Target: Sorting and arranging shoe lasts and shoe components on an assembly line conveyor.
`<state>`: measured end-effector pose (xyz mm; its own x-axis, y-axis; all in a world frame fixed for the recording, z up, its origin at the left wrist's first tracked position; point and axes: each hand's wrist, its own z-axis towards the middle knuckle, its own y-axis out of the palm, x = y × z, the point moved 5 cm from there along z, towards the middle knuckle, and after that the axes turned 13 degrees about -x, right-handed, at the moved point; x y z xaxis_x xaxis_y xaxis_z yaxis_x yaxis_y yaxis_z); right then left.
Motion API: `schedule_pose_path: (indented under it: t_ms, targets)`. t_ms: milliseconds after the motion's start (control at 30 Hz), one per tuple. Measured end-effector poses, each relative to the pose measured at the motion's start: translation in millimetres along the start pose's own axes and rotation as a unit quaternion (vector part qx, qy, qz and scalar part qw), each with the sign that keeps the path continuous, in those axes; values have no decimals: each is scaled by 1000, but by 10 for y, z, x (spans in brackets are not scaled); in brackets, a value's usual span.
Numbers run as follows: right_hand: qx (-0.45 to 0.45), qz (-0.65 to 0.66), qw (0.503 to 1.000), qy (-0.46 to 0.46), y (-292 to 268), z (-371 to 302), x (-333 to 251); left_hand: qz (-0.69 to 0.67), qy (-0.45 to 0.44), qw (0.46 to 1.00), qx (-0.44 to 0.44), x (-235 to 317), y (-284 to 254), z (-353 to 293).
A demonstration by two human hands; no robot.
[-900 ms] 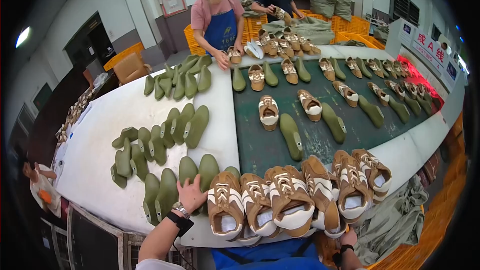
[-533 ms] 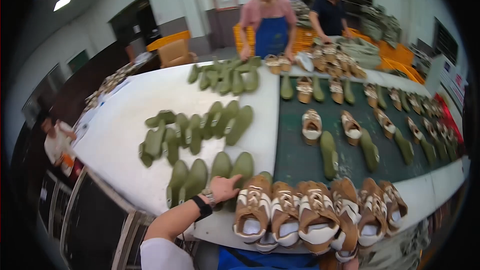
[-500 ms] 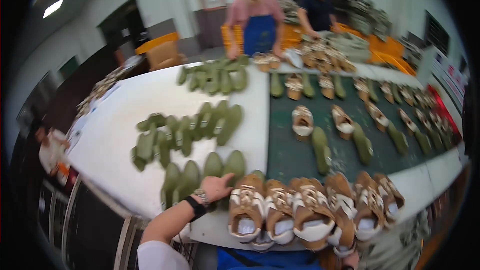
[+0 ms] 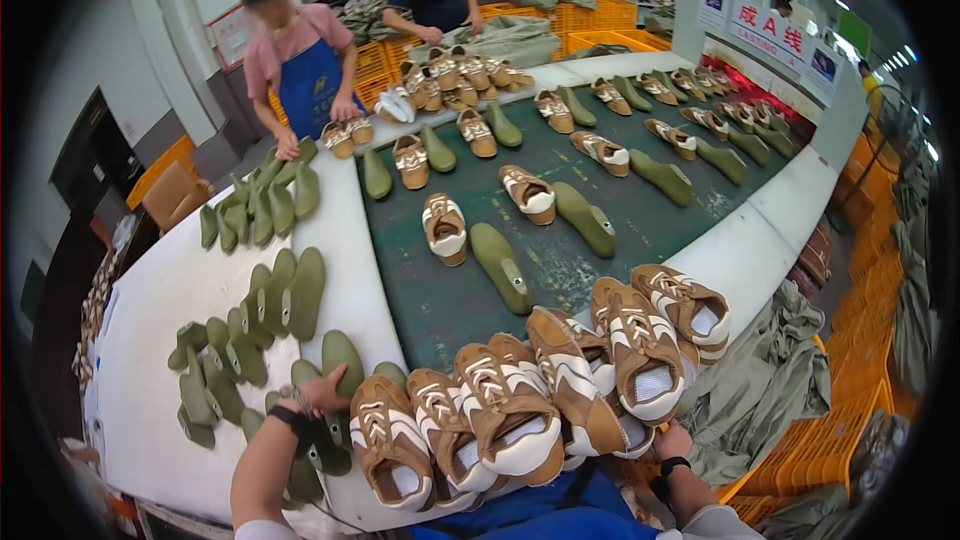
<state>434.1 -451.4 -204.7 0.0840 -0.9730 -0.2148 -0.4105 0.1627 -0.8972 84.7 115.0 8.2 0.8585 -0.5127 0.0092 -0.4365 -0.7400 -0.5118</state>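
Evidently, we are reaching for a shoe last: our left hand [image 4: 316, 396] touches a green last [image 4: 345, 350] on the white tabletop [image 4: 150, 370], though we cannot tell whether the fingers grip it. Lifting would call for wrapping them firmly. Beside it lean brown-and-white sneakers [image 4: 500, 392]; our right hand [image 4: 672, 440] touches their far end, grip hidden. Rightward, grey-green sacking [image 4: 765, 400] drapes an orange crate [image 4: 840, 430], contents unseen.

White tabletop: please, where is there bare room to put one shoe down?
The white tabletop is open left of the green lasts. The white strip between the dark green belt and the grey cloth is also open. Crowded: the near edge, with brown shoes and the left hand at the lasts.
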Motion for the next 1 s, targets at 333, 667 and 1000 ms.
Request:
schedule_pose_path:
  t_ms: [333, 667, 1000]
  targets:
    - [-5, -14, 1000, -22, 13, 21, 18, 15, 18, 980, 196, -87, 342, -203]
    - [-17, -1, 1000, -24, 54, 86, 35, 43, 86, 959, 265, 196, -265, 184]
    - [8, -5, 1000, -23, 38, 40, -14, 16, 108, 983, 148, 1572, -975, 1284]
